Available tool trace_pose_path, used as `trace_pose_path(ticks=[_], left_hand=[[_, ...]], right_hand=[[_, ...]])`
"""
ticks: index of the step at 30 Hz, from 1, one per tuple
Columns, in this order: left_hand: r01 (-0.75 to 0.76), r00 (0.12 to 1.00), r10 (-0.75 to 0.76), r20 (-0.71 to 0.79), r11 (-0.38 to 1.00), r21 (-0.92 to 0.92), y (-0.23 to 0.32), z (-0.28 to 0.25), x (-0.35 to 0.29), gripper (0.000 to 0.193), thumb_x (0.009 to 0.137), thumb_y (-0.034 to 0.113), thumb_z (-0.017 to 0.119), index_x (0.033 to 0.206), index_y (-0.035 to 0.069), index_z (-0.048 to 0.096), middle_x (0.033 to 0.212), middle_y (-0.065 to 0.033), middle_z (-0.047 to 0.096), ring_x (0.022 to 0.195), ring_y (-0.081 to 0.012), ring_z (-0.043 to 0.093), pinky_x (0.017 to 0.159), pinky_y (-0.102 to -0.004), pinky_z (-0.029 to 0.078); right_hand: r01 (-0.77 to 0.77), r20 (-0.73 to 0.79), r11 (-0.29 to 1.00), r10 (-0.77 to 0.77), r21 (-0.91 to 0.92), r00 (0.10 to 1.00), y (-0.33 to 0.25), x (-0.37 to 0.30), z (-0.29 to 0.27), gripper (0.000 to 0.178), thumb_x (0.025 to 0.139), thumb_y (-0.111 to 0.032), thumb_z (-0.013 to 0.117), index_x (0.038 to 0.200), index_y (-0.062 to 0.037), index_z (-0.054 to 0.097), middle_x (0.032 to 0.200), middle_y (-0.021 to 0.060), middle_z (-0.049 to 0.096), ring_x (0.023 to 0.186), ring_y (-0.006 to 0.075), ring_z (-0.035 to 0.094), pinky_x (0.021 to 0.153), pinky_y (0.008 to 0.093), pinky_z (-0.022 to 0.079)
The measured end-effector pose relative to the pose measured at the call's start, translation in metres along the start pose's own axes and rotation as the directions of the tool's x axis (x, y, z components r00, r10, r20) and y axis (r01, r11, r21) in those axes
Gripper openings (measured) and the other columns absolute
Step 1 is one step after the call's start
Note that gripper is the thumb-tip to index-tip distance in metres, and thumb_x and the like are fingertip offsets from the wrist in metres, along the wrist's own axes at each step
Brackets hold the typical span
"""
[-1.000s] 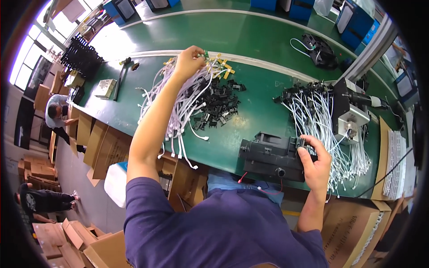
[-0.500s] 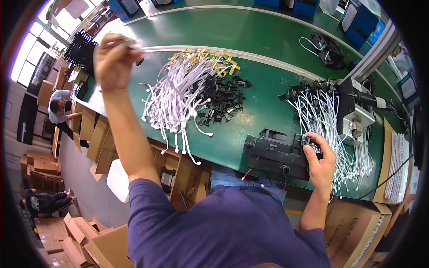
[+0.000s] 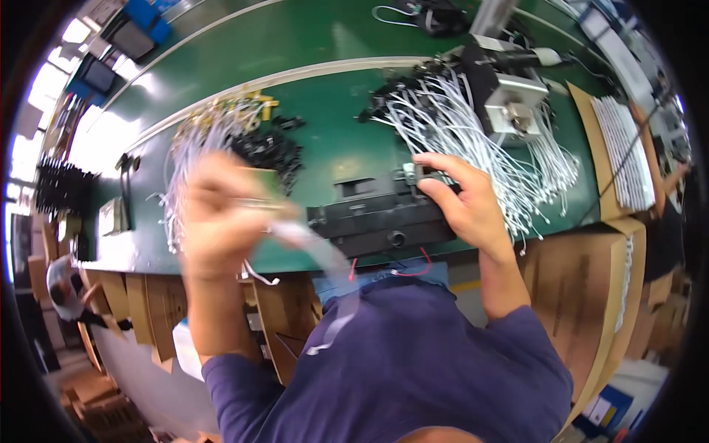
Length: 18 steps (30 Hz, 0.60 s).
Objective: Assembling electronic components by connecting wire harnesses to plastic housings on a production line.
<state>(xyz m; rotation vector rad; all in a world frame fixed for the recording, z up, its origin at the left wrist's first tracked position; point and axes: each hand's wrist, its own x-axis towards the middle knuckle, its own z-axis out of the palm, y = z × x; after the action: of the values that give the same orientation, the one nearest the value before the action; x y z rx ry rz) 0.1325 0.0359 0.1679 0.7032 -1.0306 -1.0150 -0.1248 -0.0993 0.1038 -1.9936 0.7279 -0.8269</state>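
A long black plastic housing [image 3: 384, 220] lies at the near edge of the green bench, with a round knob and thin red wires on its near side. My right hand [image 3: 473, 199] grips its right end, thumb and forefinger beside a small pale metallic part [image 3: 409, 174]. To the left of the housing, my left hand [image 3: 221, 214] is smeared by motion. From its closed fingers a white flat cable [image 3: 325, 255] trails down in front of my shirt. A greenish flat piece [image 3: 266, 179] shows blurred at its fingertips.
Behind my left hand are a heap of white cables with yellow tabs [image 3: 255, 103] and black clips [image 3: 269, 151]. Black-ended white cables [image 3: 436, 111] lie beside a metal fixture [image 3: 513, 111] at right. A carton [image 3: 569, 288] stands below the bench's right edge.
My left hand has come down from the far left toward the housing, bringing the white cable. My right hand keeps its grip on the housing. The whole view has shifted to the right.
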Motion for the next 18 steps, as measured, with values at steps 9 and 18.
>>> trace_pose_path(ticks=[9, 18], left_hand=[[-0.397, 0.918, 0.164, 0.362, 0.418, 0.817, -0.090, 0.067, 0.007, 0.023, 0.071, -0.004, 0.074, 0.092, 0.001, 0.067, 0.086, -0.0098, 0.063, 0.076, -0.0265, 0.061, 0.066, -0.0333, 0.050], [-0.348, 0.935, 0.125, 0.332, 0.142, 0.927, -0.087, 0.067, 0.004, 0.020, 0.071, 0.000, 0.075, 0.089, 0.004, 0.068, 0.078, -0.0042, 0.056, 0.070, -0.0208, 0.053, 0.062, -0.0332, 0.037]], right_hand=[[0.035, 0.000, 0.997, -0.035, -0.068, 0.999, -0.002, -0.008, -0.005, 0.030, 0.084, -0.004, 0.063, 0.114, -0.0023, 0.064, 0.103, 0.0140, 0.068, 0.093, 0.0251, 0.065, 0.083, 0.0318, 0.049], [0.045, 0.002, 0.998, -0.045, -0.044, 0.999, -0.001, -0.007, -0.007, 0.028, 0.084, -0.005, 0.064, 0.112, -0.0013, 0.064, 0.104, 0.0144, 0.067, 0.095, 0.0270, 0.065, 0.083, 0.0333, 0.050]])
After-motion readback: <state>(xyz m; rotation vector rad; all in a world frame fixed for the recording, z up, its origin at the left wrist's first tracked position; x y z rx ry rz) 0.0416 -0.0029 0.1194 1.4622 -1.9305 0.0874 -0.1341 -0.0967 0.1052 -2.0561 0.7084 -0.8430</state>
